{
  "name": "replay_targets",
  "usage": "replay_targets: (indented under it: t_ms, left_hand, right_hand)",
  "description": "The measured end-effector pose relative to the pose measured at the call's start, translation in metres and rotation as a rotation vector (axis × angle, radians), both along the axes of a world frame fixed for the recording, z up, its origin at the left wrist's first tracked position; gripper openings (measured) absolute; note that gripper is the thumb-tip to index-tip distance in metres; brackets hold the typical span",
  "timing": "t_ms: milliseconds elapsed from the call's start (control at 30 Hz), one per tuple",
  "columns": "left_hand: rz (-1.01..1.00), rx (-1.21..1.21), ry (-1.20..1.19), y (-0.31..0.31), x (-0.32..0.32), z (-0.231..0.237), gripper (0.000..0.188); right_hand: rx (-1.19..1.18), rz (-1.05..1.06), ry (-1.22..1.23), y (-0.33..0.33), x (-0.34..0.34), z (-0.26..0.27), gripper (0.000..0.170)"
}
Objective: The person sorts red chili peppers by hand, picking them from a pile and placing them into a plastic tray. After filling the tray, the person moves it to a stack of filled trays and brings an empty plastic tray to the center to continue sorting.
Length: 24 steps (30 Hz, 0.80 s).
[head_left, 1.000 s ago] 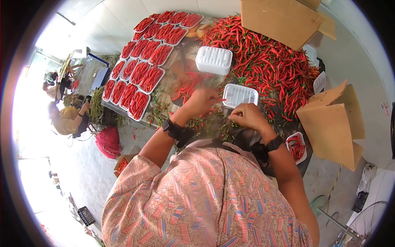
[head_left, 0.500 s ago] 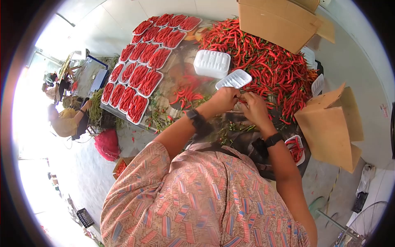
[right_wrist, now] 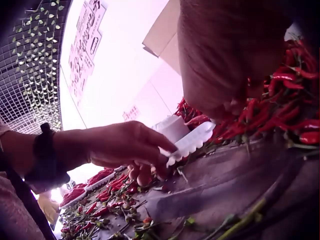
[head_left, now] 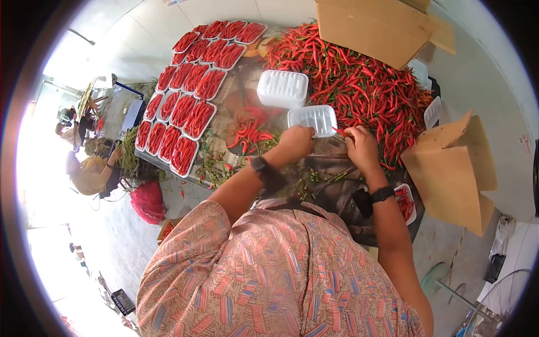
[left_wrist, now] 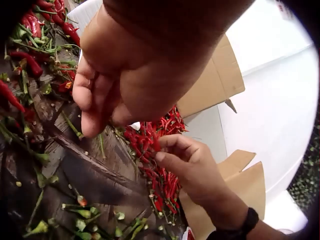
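My left hand (head_left: 297, 141) is at the near left corner of a white plastic tray (head_left: 323, 115). In the right wrist view its fingertips pinch the edge of the tilted tray (right_wrist: 192, 142). My right hand (head_left: 363, 147), just right of the tray, pinches a red chili pepper (head_left: 339, 131) that points toward the tray's near right corner. From the left wrist, the right hand (left_wrist: 187, 162) shows thumb and fingers together, with the chili pile (left_wrist: 170, 185) behind. The left palm (left_wrist: 130, 75) hides the tray there.
A large chili heap (head_left: 359, 90) covers the table's right part. Behind the tray sits a stack of white trays (head_left: 282, 89). Filled chili trays (head_left: 193, 119) stand in rows at left. Loose chilies (head_left: 247, 137) and green stems (head_left: 216, 163) lie nearer. A cardboard box (head_left: 455, 168) stands right.
The white tray went from flat to tilted away, then came back toward me and left. The hands met below it and have parted, with a red chili now in the right fingers.
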<state>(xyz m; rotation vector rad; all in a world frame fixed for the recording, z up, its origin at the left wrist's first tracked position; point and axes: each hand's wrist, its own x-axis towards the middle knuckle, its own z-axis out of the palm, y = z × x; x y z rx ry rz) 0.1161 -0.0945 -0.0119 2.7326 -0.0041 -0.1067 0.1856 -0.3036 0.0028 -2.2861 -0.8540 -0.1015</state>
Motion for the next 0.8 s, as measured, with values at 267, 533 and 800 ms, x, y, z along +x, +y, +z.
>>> replay_targets:
  t_ms: [267,533,800]
  left_hand:
    - [-0.135,0.205,0.066,-0.001,-0.014,0.005,0.012]
    - [-0.157,0.114,-0.280,0.001,-0.013,-0.003,0.009]
    - [-0.224,0.009,-0.353,0.005,-0.008,-0.002,0.008]
  right_hand:
    - [-0.051,0.056,-0.050,0.043,0.009,-0.014,0.012]
    - [-0.162,0.014,-0.052,0.053,0.013,-0.022,0.009]
    - [-0.167,0.008,-0.036,0.060,0.015,-0.026,0.013]
